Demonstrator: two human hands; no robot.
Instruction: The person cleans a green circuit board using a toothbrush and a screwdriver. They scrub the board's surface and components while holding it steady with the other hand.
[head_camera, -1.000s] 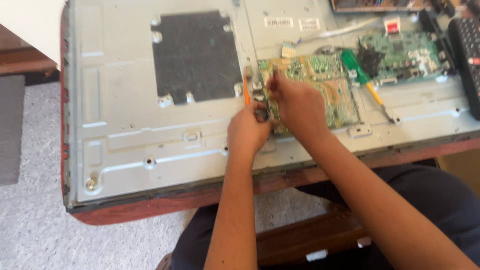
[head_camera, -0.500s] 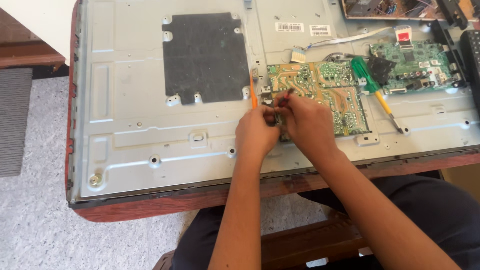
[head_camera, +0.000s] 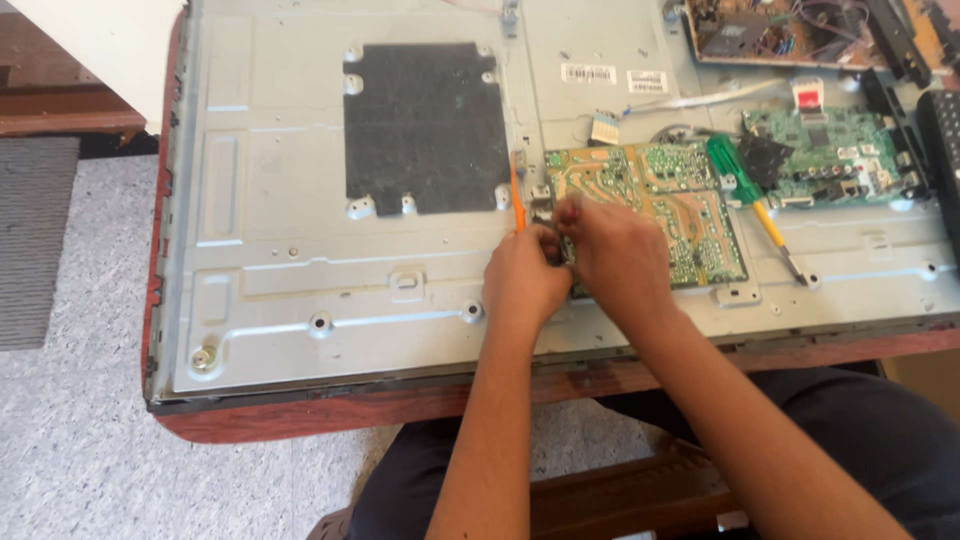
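A grey metal back panel of a flat screen (head_camera: 300, 250) lies on a reddish wooden table (head_camera: 300, 425). A tan and green circuit board (head_camera: 665, 195) lies on it, solder side up. My left hand (head_camera: 522, 282) and my right hand (head_camera: 612, 258) meet at the board's left edge, fingers pinched on a small dark part there that they mostly hide. An orange tool (head_camera: 517, 192) stands just above my left hand; whether the hand holds it is unclear.
A green-handled screwdriver (head_camera: 752, 205) lies right of the board. A green main board (head_camera: 825, 160) sits further right, another board (head_camera: 780, 30) at the top. A dark pad (head_camera: 425, 125) covers the panel's middle. Grey carpet (head_camera: 70, 440) lies left.
The view has shifted so the panel sits lower and further right in frame. Both hands stay together at the board's left edge, with only small finger movements.
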